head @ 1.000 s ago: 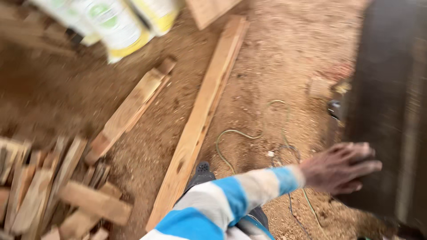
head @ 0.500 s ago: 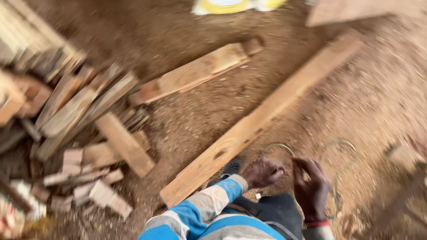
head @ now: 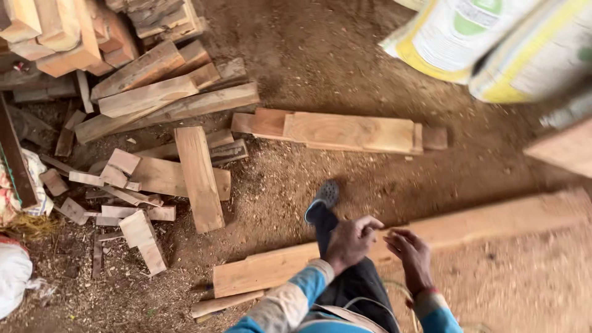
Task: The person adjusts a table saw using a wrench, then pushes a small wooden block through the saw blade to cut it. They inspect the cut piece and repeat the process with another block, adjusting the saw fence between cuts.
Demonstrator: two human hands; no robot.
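Note:
My left hand (head: 351,242) is curled shut in front of me, its blue and white sleeve coming in from below. Beside it, my right hand (head: 410,256), with a red band at the wrist, has bent fingers whose tips almost touch the left hand. Whether anything small lies between them I cannot tell. Both hands hover over a long pale plank (head: 493,223) lying on the sawdust floor. My foot in a dark shoe (head: 324,200) stands just beyond the plank. A thin pale cord (head: 394,288) shows under my right wrist.
A short wide board (head: 351,132) lies ahead of my foot. Left of it are scattered offcuts (head: 139,231), a flat board (head: 198,176) and stacked timber (head: 148,86). Printed sacks (head: 456,37) hang in at the top right. A white sack (head: 12,271) sits at the lower left.
The view has swung from a dark upright surface on the right to the floor and the wood pile. My outstretched hand has drawn back, and both hands now meet above the long plank.

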